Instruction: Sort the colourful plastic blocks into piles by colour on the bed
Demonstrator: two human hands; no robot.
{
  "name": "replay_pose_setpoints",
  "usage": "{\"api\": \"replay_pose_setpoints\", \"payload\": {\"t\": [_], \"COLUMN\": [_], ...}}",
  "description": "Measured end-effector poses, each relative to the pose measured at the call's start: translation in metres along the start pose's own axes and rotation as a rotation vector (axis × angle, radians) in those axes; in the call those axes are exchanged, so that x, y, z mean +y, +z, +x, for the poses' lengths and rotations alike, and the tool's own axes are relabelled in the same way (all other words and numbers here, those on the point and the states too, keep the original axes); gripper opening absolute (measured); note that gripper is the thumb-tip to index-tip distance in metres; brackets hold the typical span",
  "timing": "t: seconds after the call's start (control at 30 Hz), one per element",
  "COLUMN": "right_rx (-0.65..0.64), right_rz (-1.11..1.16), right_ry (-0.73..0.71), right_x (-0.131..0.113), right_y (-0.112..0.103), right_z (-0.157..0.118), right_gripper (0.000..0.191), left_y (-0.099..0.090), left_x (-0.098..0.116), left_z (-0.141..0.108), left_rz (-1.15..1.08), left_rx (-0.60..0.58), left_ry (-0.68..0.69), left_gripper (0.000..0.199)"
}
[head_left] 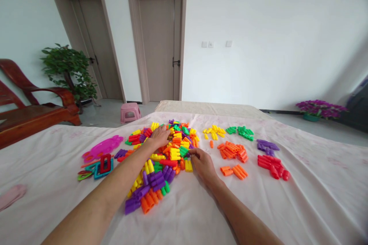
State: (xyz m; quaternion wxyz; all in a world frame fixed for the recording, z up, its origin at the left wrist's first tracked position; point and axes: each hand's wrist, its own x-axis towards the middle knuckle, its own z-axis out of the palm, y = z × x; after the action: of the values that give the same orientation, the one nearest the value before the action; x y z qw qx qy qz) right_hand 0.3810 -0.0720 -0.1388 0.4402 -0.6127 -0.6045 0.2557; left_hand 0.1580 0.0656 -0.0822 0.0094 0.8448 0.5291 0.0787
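Observation:
A large mixed heap of plastic pieces [157, 179] in purple, orange, yellow, green and red lies on the pale cloth. My left hand [161, 136] rests on the heap's upper part, its fingers among the pieces and partly hidden. At the heap's right edge my right hand [202, 162] has its fingers bent together by a green piece [183, 151]; what they hold is too small to make out. Right of the heap lie separate groups: yellow pieces [214, 131], green pieces [245, 132], orange pieces [232, 151], purple pieces [267, 147] and red pieces [273, 165].
Left of the heap are a pink plastic plate [104, 148] and red and teal frames [105, 164]. A pink cloth item [13, 196] lies at the far left. Beyond the table stand a pink stool [130, 112], a wooden chair [37, 116] and plants.

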Motion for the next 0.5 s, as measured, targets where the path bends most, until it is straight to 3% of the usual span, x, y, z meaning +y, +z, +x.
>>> {"api": "replay_pose_setpoints", "payload": {"t": [0.13, 0.27, 0.5], "right_rx": [-0.001, 0.008, 0.004], "right_rz": [-0.008, -0.016, -0.014], "right_ry": [-0.001, -0.006, -0.009], "right_x": [-0.001, -0.002, 0.0], "right_y": [-0.001, -0.001, 0.0], "right_z": [0.0, 0.0, 0.0], "right_gripper": [0.038, 0.037, 0.038], "left_y": [-0.001, -0.016, -0.051], "left_x": [-0.008, -0.025, -0.055], "left_z": [-0.002, -0.008, -0.022], "left_rz": [-0.044, -0.146, -0.408], "left_rx": [0.04, 0.063, 0.055], "left_ry": [-0.025, -0.059, -0.09], "left_gripper": [0.022, 0.021, 0.041]}}
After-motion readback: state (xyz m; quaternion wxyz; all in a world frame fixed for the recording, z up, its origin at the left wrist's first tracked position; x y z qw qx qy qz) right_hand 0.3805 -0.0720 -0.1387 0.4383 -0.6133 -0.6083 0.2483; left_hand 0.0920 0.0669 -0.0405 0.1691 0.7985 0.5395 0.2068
